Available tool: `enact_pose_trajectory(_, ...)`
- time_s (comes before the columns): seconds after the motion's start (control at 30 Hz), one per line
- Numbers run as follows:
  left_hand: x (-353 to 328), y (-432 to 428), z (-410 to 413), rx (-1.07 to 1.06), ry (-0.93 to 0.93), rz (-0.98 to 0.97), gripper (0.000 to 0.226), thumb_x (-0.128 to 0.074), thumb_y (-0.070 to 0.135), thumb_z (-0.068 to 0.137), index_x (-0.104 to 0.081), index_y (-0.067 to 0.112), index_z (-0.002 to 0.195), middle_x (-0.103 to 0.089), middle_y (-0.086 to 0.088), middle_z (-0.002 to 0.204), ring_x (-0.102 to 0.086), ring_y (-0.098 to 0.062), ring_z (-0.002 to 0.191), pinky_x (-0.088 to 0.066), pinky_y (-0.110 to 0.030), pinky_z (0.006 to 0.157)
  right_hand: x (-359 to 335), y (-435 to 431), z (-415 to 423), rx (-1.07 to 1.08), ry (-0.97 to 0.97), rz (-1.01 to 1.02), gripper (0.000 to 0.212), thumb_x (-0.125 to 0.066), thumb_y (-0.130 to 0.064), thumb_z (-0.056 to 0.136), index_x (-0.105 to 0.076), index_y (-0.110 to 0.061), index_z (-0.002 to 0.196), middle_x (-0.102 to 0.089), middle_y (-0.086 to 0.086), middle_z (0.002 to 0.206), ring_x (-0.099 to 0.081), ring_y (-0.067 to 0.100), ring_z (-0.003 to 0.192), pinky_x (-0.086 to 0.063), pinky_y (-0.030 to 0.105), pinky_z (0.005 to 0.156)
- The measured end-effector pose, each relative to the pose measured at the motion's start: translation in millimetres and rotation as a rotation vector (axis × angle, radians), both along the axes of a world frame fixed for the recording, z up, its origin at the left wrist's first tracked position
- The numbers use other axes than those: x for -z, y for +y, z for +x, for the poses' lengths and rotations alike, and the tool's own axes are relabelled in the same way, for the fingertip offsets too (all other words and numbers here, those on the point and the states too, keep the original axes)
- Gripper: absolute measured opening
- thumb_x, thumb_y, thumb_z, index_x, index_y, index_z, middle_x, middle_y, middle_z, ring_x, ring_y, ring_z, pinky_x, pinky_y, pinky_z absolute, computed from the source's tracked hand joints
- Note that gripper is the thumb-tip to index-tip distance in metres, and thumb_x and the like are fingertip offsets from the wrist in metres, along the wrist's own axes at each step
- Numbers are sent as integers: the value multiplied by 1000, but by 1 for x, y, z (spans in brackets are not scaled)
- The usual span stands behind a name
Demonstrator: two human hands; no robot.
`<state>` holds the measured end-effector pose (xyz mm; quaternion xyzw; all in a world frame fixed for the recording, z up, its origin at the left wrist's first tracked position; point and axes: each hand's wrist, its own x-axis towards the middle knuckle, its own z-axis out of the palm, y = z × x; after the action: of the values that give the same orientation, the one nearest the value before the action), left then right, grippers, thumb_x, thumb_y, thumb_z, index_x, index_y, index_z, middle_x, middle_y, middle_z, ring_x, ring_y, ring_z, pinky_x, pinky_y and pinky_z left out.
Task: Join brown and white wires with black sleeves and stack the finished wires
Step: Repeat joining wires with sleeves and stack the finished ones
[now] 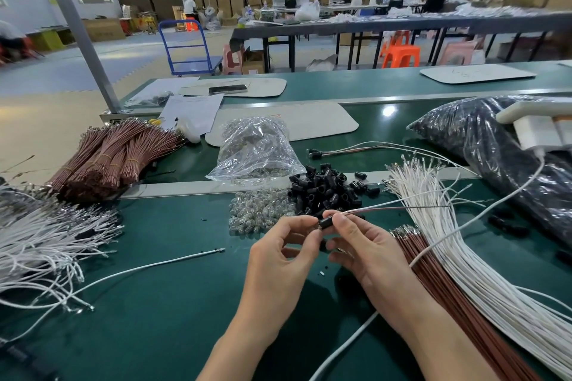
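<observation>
My right hand (pixel 368 250) pinches a black sleeve (pixel 328 222) between thumb and forefinger. My left hand (pixel 278 254) pinches the sleeve's left end, its other fingers curled. A joined wire pair (pixel 387 210) trails from the sleeve toward the bench's right edge, above loose white wires (pixel 448 226) and brown wires (pixel 433 272). The sleeve pile (pixel 325 192) lies just beyond my fingers.

Pinching left hand (pixel 278 257) beside right hand (pixel 368 252)

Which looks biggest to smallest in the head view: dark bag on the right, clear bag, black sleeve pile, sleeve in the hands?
1. dark bag, largest even though the frame edge cuts it off
2. clear bag
3. black sleeve pile, only slightly smaller than the clear bag
4. held sleeve, by far the smallest
</observation>
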<state>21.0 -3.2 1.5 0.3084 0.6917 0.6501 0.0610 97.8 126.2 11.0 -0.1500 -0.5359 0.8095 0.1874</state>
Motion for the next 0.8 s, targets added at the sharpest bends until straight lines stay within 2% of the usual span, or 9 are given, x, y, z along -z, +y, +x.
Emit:
enact_pose_trajectory(0.27, 3, 0, 0, -91, 250, -49, 21, -68, 21, 96, -66, 41, 103, -70, 22, 98, -68, -5, 95, -48, -9, 75, -1, -2, -1, 4, -3, 19, 36, -73, -45, 75, -80, -19, 99, -75, 6, 93, -62, 10, 70, -54, 22, 67)
enact_pose_trajectory(0.37, 3, 0, 0, -97, 284, -54, 20, -68, 23, 97, -65, 41, 104, -69, 22, 99, -68, -6, 95, -48, -10, 75, 0, -2, -1, 8, 1, 16, 36, -74, -46, 75, -80, -19, 99, -75, 5, 91, -61, 9, 68, -54, 21, 66)
enact_pose_trajectory(0.43, 3, -1, 0, -87, 246, -52, 19, -69, 22, 96, -67, 40, 103, -70, 22, 98, -68, -5, 94, -47, -9, 76, 1, -2, -1, 11, 6, 15, 36, -74, -45, 76, -80, -19, 99, -75, 5, 91, -62, 9, 69, -54, 21, 66)
enact_pose_trajectory(0.6, 2, -1, 2, -48, 17, 10, 16, -73, 21, 92, -73, 35, 99, -75, 17, 87, -69, -1, 82, -48, -9, 73, 3, -2, -1, -4, 8, 29, 37, -75, -44, 76, -79, -18, 103, -73, 4, 89, -64, 11, 73, -55, 22, 68)
enact_pose_trajectory(0.8, 0, -2, 2, -33, -42, 53, 20, -75, 17, 89, -75, 35, 97, -77, 14, 85, -71, -2, 79, -51, -11, 73, 4, -1, -2, -30, -8, 35, 38, -76, -44, 77, -79, -18, 104, -74, 4, 91, -66, 11, 76, -56, 24, 70)
